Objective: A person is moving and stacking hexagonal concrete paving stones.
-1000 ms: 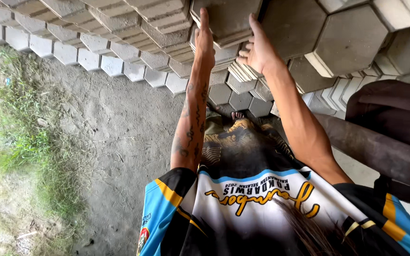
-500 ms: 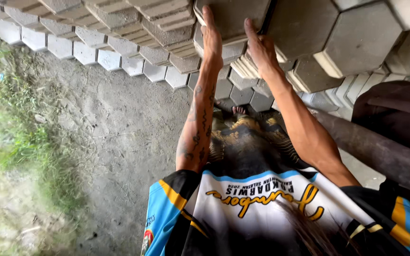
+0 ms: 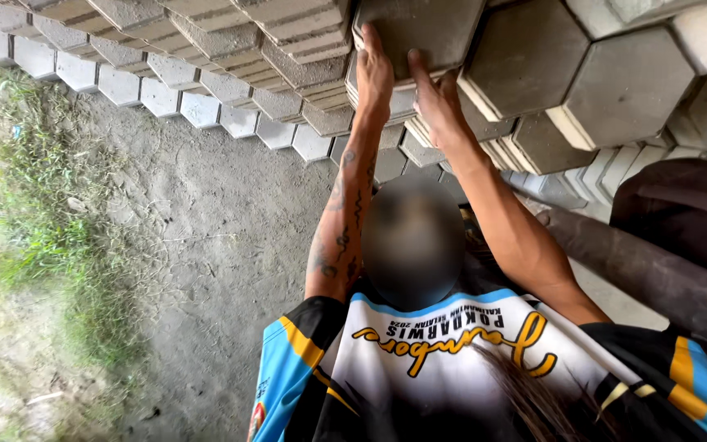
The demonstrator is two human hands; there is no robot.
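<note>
Both hands were on one grey hexagonal paver (image 3: 419, 29) at the top of the frame, on the upper layer of the paver stack (image 3: 288, 33). The left hand (image 3: 374, 74) lay flat and open against the paver's near-left edge, fingers stretched up onto its face; the right hand (image 3: 435, 102) was just beside it at the near-right edge, fingers spread and pressing, thumb hidden. Whether either hand had curled under the paver could not be told. To handle it well, the person likely needed an even grip on opposite edges, fingertips clear of the joint with the neighbouring paver (image 3: 521, 57) to its right, and a level, close-to-body carry, since the block looked heavy and rough. Left of the stack ran a row of pavers (image 3: 157, 90) set on bare soil (image 3: 206, 245), with grass (image 3: 26, 205) farther left.
</note>
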